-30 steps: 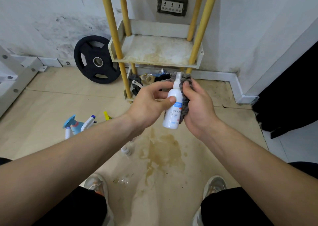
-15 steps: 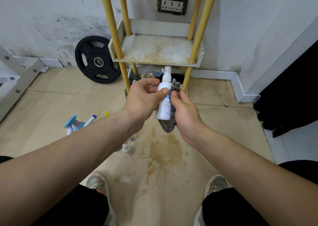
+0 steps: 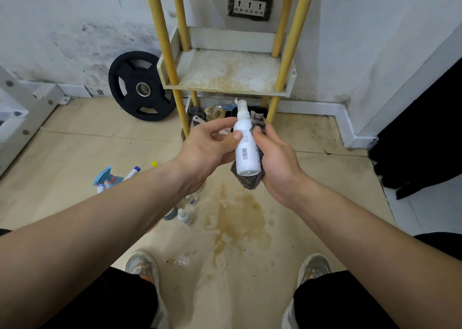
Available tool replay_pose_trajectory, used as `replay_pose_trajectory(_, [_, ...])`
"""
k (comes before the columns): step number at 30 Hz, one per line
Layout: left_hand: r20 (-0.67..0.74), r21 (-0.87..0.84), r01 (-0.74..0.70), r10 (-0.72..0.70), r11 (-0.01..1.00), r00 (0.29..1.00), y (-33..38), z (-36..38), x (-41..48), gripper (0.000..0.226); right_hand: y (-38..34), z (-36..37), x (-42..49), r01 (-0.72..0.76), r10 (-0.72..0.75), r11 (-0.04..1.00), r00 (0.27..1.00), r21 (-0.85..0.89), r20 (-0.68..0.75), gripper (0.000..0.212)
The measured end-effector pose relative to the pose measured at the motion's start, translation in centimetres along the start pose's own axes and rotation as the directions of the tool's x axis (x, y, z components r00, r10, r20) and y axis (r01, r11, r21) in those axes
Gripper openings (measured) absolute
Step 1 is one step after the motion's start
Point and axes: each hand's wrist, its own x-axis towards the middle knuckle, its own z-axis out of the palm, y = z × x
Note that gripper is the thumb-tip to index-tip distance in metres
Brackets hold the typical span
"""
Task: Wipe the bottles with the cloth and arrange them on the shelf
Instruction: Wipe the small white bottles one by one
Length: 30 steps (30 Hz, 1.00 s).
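A person looks down at their own two arms, stretched out over a pale wooden floor. The left hand (image 3: 208, 149) pinches a white spray bottle (image 3: 246, 151) near its shoulder, thumb on the front and fingertips behind. The bottle stands nearly upright in mid-air, clear cap on top and barcode facing the viewer. The right hand (image 3: 277, 158) curls round a grey cloth (image 3: 248, 183), cupping it against the bottle's right and back sides. The ends of the cloth stick out above and below the hand.

Just beyond the hands stands a shelf (image 3: 225, 74) with yellow posts, its white tier stained brown. On the floor to the left lie blue and white spray bottles (image 3: 111, 177). Several small bottles (image 3: 185, 216) stand just under the left forearm. A black weight plate (image 3: 140, 86) leans on the far wall to the left of the shelf, and a wall socket (image 3: 250, 5) sits above it. A brown stain (image 3: 240, 218) marks the floor below the hands.
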Motion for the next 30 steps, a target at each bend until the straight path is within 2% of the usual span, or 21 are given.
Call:
replay_pose_trajectory(3, [0.003, 0.074, -0.031, 0.031, 0.997, 1.000, 0.1, -0.1, 0.1, 0.037, 0.1, 0.0, 0.0, 0.003, -0.003, 1.000, 0.999, -0.008, 0.048, 0.062])
replay_pose_trajectory(7, [-0.106, 0.138, -0.041, 0.056, 0.990, 0.993, 0.1, 0.4, 0.0, 0.027, 0.3, 0.2, 0.0, 0.014, -0.011, 0.998, 0.999, -0.062, 0.053, 0.058])
replay_pose_trajectory(11, [-0.163, 0.104, -0.022, 0.039, 0.994, 0.986, -0.2, 0.6, 0.1, 0.031, 0.3, 0.6, -0.1, 0.010, -0.008, 0.999, 0.998, -0.038, 0.056, 0.058])
replay_pose_trajectory(13, [-0.148, 0.034, 0.000, 0.005, 0.999, 0.989, 0.0, 0.6, 0.0, 0.030, 0.3, 0.6, 0.0, -0.004, 0.003, 1.000, 0.998, 0.001, 0.056, 0.064])
replay_pose_trajectory(16, [-0.096, -0.037, -0.010, 0.006, 0.999, 0.995, 0.4, 0.5, 0.0, 0.021, 0.0, 0.0, 0.4, 0.025, -0.025, 0.999, 1.000, 0.026, 0.013, 0.048])
replay_pose_trajectory(18, [-0.078, -0.051, 0.006, -0.010, 0.999, 0.997, 0.5, 0.3, 0.0, 0.023, -0.1, -0.4, 0.7, 0.041, -0.042, 0.999, 0.999, 0.036, 0.010, 0.045])
replay_pose_trajectory(21, [-0.025, -0.062, 0.019, -0.020, 0.998, 0.999, 0.5, 0.1, -0.1, 0.021, 0.0, -0.4, 0.7, 0.030, -0.031, 0.999, 0.999, 0.043, 0.027, 0.048])
replay_pose_trajectory(24, [0.018, -0.036, 0.009, -0.008, 0.999, 1.000, 0.5, 0.2, -0.3, 0.017, 0.1, -0.2, 0.5, 0.023, -0.023, 1.000, 0.999, 0.002, 0.033, 0.061])
replay_pose_trajectory(26, [0.013, -0.012, -0.005, 0.006, 1.000, 1.000, 0.5, 0.3, -0.4, 0.015, 0.0, 0.1, 0.2, 0.037, -0.035, 0.999, 0.999, -0.037, 0.038, 0.064])
replay_pose_trajectory(30, [-0.076, 0.054, -0.047, 0.051, 0.997, 0.996, 0.2, 0.5, -0.3, 0.028, -0.5, 0.3, -0.4, 0.073, -0.071, 0.995, 0.997, -0.068, 0.037, 0.046])
